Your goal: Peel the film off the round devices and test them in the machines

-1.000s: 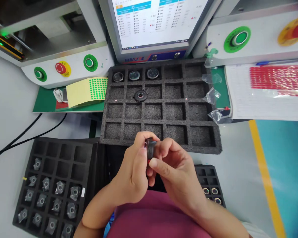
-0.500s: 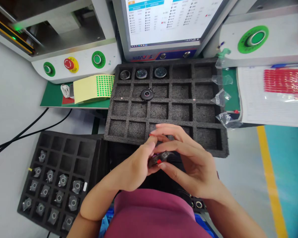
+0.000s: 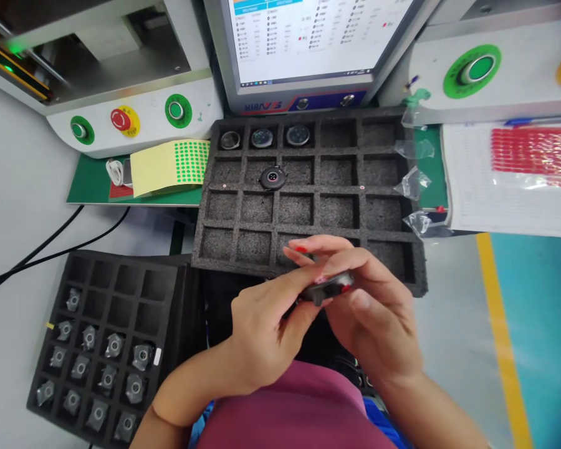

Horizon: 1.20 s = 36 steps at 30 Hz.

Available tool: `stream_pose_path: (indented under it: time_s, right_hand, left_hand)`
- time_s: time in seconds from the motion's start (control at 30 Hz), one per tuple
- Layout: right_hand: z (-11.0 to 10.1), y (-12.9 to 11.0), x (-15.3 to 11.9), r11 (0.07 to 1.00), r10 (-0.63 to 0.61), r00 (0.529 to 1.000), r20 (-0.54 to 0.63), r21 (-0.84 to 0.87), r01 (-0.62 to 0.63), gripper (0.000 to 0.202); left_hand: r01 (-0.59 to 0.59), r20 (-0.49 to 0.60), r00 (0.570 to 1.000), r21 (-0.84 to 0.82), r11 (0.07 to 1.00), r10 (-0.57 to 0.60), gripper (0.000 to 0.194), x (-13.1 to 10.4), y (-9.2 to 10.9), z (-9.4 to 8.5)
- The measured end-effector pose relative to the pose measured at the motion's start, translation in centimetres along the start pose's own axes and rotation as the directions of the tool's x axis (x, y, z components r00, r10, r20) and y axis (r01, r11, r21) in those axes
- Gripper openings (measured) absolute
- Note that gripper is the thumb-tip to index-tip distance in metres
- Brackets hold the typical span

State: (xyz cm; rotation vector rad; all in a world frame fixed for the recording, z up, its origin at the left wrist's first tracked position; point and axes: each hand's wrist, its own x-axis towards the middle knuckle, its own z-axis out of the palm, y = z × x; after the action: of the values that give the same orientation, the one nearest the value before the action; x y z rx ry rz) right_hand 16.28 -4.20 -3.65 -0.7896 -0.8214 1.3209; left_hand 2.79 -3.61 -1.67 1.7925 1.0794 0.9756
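Between my two hands, in front of the dark foam tray, is a round dark watch case, tilted nearly edge-on. My left hand pinches its left side between thumb and fingers. My right hand wraps round its right side, thumb close to the rim. A small red sticker shows on the rim, and another red piece sits on a fingertip of my right hand. Part of the case is hidden by fingers. A similar watch case lies back up across a tray divider, beyond my hands.
Several watch cases fill pockets in the tray's back row. Plastic scraps hang at its right edge. A second tray with wrapped watches stands lower left. Green dot stickers, red sticker sheets, a monitor and button panels surround the workspace.
The watch case has moved right and been turned in my hands. My left hand has rolled over, its back now facing up. My right thumb has shifted along the rim.
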Motion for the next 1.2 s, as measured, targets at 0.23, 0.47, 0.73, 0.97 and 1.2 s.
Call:
stream_pose_path:
  time_s: [0.23, 0.47, 0.73, 0.97, 1.2]
  right_hand:
    - [2.0, -0.7, -0.1, 0.974, 0.141, 0.982, -0.124, 0.194, -0.115, 0.011]
    - [2.5, -0.5, -0.2, 0.952, 0.129, 0.989, -0.070, 0.287, -0.104, 0.014]
    - [2.2, -0.1, -0.4, 0.977, 0.114, 0.992, -0.051, 0.188, -0.103, 0.007]
    - [2.2, 0.4, -0.7, 0.996, 0.003, 0.999, -0.047, 0.087, 0.001, 0.010]
    - [2.5, 0.4, -1.2, 0.994, -0.057, 0.998, -0.033, 0.095, 0.060, 0.016]
  left_hand:
    - [-0.146, 0.023, 0.989, 0.061, 0.987, 0.145, 0.036, 0.2, -0.4, 0.1]
    - [-0.268, 0.056, 0.963, 0.076, 0.960, 0.265, 0.049, 0.6, -0.8, -0.5]
    - [-0.146, 0.006, 0.989, 0.096, 0.985, 0.146, 0.032, 0.2, -0.8, -0.3]
    - [-0.070, -0.043, 0.996, 0.105, 0.992, 0.075, 0.017, -0.1, -0.1, -0.2]
    - [-0.175, -0.038, 0.983, 0.130, 0.976, 0.181, 0.016, 0.0, -0.1, -0.2]
